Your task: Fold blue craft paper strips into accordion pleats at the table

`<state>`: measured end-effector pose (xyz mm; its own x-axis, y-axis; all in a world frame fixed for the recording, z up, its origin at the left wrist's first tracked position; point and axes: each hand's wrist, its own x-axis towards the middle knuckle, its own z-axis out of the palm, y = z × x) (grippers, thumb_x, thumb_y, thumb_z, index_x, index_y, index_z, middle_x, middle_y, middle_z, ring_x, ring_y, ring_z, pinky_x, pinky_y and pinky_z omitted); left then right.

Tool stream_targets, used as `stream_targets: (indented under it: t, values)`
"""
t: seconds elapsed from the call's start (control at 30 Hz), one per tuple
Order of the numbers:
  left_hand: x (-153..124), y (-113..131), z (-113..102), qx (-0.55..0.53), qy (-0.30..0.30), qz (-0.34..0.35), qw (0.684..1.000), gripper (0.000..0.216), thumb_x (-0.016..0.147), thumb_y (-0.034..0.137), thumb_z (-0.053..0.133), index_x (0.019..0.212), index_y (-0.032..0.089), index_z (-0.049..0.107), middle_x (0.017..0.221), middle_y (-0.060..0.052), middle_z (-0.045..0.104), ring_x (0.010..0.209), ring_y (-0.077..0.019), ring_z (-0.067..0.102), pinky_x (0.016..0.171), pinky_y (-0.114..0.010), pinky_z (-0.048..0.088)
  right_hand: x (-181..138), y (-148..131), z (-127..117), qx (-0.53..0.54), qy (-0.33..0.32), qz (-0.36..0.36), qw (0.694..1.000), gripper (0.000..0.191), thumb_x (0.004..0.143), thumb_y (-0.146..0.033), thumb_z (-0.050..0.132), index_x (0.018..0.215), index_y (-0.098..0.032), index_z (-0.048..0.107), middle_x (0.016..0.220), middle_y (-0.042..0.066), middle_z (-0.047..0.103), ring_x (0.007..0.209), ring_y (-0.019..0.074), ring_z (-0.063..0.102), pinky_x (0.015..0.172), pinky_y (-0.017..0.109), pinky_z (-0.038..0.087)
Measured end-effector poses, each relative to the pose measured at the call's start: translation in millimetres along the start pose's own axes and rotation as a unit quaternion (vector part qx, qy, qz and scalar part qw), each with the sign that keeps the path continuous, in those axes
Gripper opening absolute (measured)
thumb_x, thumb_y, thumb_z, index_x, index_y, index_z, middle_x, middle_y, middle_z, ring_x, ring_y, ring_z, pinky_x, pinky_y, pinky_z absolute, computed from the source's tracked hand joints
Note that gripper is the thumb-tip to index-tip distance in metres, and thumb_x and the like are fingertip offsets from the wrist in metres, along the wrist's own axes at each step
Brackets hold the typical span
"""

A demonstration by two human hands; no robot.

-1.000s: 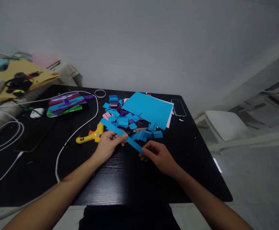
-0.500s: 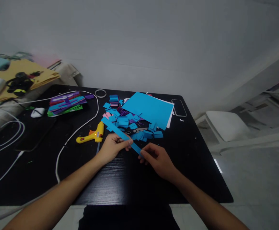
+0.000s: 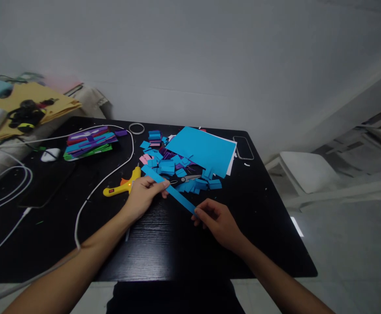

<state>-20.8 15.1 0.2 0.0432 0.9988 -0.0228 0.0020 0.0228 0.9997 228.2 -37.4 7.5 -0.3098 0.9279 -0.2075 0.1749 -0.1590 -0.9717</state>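
Note:
A long blue paper strip (image 3: 174, 192) runs diagonally above the black table (image 3: 164, 244). My left hand (image 3: 143, 196) pinches the strip near its upper end. My right hand (image 3: 215, 220) pinches its lower end between thumb and fingers. Behind the strip lies a pile of small blue, pink and purple paper pieces (image 3: 169, 165), with scissors (image 3: 185, 179) half buried in it. A blue paper sheet (image 3: 205, 150) lies on white paper at the back.
A yellow glue gun (image 3: 121, 185) lies left of my left hand, its white cable (image 3: 95, 187) curling across the table. A stack of coloured strips (image 3: 89, 141), a tape ring (image 3: 136, 127), a phone (image 3: 243, 147) and a white stool (image 3: 308, 170) are around.
My left hand slid up the strip toward the pile and my right hand drew down a little, so more of the strip shows between them.

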Motion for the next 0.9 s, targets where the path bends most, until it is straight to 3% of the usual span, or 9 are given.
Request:
stream_targets:
  t: [0.2, 0.33, 0.43, 0.57, 0.67, 0.8, 0.9]
  values:
    - [9.4, 0.5, -10.5, -0.037, 0.041, 0.026, 0.998, 0.027, 0.083, 0.033, 0.077, 0.063, 0.017, 0.07, 0.059, 0.0, 0.067, 0.061, -0.0119, 0.059, 0.067, -0.023, 0.046, -8.3, 8.6, -15.4, -0.022, -0.031, 0.011, 0.999, 0.028, 0.094, -0.044, 0.067, 0.086, -0.017, 0.068, 0.082, 0.005, 0.074, 0.073, 0.0164, 0.07, 0.063, 0.027, 0.052]
    - [6.5, 3.3, -4.1, -0.033, 0.012, -0.014, 0.999, 0.026, 0.084, 0.034, 0.075, 0.067, 0.016, 0.067, 0.057, 0.0, 0.067, 0.055, -0.0115, 0.059, 0.062, -0.023, 0.046, -5.6, 1.3, -21.1, -0.083, -0.08, 0.002, 0.993, 0.022, 0.09, -0.039, 0.073, 0.094, -0.017, 0.072, 0.091, 0.006, 0.075, 0.082, 0.0188, 0.071, 0.075, 0.031, 0.055]
    - [2.4, 5.7, 3.2, -0.015, -0.02, -0.029, 0.999, 0.029, 0.083, 0.036, 0.076, 0.064, 0.016, 0.065, 0.056, -0.001, 0.067, 0.052, -0.012, 0.059, 0.059, -0.024, 0.046, 5.8, -7.1, -13.1, -0.083, -0.081, -0.018, 0.993, 0.031, 0.089, -0.039, 0.073, 0.112, -0.019, 0.071, 0.104, 0.008, 0.077, 0.093, 0.0216, 0.073, 0.083, 0.034, 0.057]
    - [-0.9, 6.4, 6.8, 0.005, -0.036, -0.041, 0.998, 0.029, 0.083, 0.035, 0.076, 0.062, 0.016, 0.067, 0.056, -0.001, 0.067, 0.052, -0.0121, 0.061, 0.058, -0.023, 0.047, 29.0, -9.9, 6.9, -0.041, -0.078, -0.03, 0.996, 0.024, 0.093, -0.036, 0.065, 0.106, -0.017, 0.071, 0.093, 0.007, 0.078, 0.083, 0.0203, 0.074, 0.078, 0.034, 0.058]
    - [-0.9, 4.4, 4.1, -0.002, -0.037, -0.041, 0.998, 0.028, 0.083, 0.035, 0.076, 0.064, 0.016, 0.069, 0.058, -0.001, 0.068, 0.053, -0.0126, 0.062, 0.059, -0.023, 0.048, 42.9, -4.3, 18.1, 0.014, -0.1, -0.005, 0.995, 0.021, 0.092, -0.036, 0.064, 0.088, -0.016, 0.07, 0.082, 0.006, 0.076, 0.071, 0.0181, 0.073, 0.069, 0.032, 0.058]
    - [-0.3, -0.3, 1.8, -0.002, -0.015, -0.014, 1.0, 0.038, 0.091, 0.04, 0.067, 0.063, 0.015, 0.071, 0.06, -0.004, 0.068, 0.057, -0.0139, 0.062, 0.061, -0.025, 0.05, 48.9, 5.9, 22.2, 0.065, -0.09, -0.007, 0.994, 0.027, 0.089, -0.043, 0.069, 0.081, -0.017, 0.068, 0.073, 0.003, 0.074, 0.062, 0.0147, 0.069, 0.063, 0.028, 0.055]
    - [-0.7, -4.2, 4.5, -0.039, 0.009, -0.006, 0.999, 0.039, 0.093, 0.046, 0.065, 0.072, 0.014, 0.074, 0.065, -0.005, 0.069, 0.063, -0.0155, 0.065, 0.066, -0.026, 0.052, 48.8, 10.7, 21.2, 0.115, -0.089, 0.002, 0.989, 0.033, 0.086, -0.049, 0.073, 0.082, -0.017, 0.068, 0.073, 0.003, 0.075, 0.061, 0.0137, 0.069, 0.062, 0.027, 0.055]
